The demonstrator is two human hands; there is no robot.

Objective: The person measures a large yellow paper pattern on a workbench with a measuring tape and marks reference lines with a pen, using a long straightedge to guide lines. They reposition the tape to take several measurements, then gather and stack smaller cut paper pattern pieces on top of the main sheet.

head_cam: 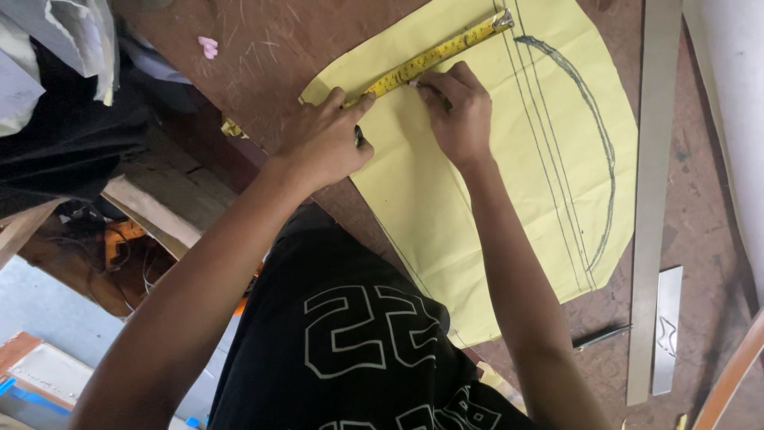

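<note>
In the upper middle of the frame a large sheet of yellow paper [485, 191] lies flat on a brown, scratched wooden table [263, 48], and a yellow measuring tape [434, 56] is stretched over its upper part, going from the left edge of the sheet up to the right, where its metal end sits near the top of the picture. The left hand [322, 143] presses the lower end of the tape down on the paper with flat fingers — a small dark thing shows under the thumb, but I cannot tell what it is. The right hand [458, 111] is just beside it, to the right, with the fingers curled narrow and pinched on a small white piece [413, 82] that touches the paper directly at the edge of the tape; it is too small to say if it is chalk. On the right part of the sheet there are some long straight pencil lines and one dark curved line [593, 135]. Further to the right a long metal ruler [652, 199] lies on the table — beside it, in the lower right, a shorter metal plate [667, 330] and a dark pen [601, 337]. A small pink piece [208, 46] lies on the table in the upper left.
</note>
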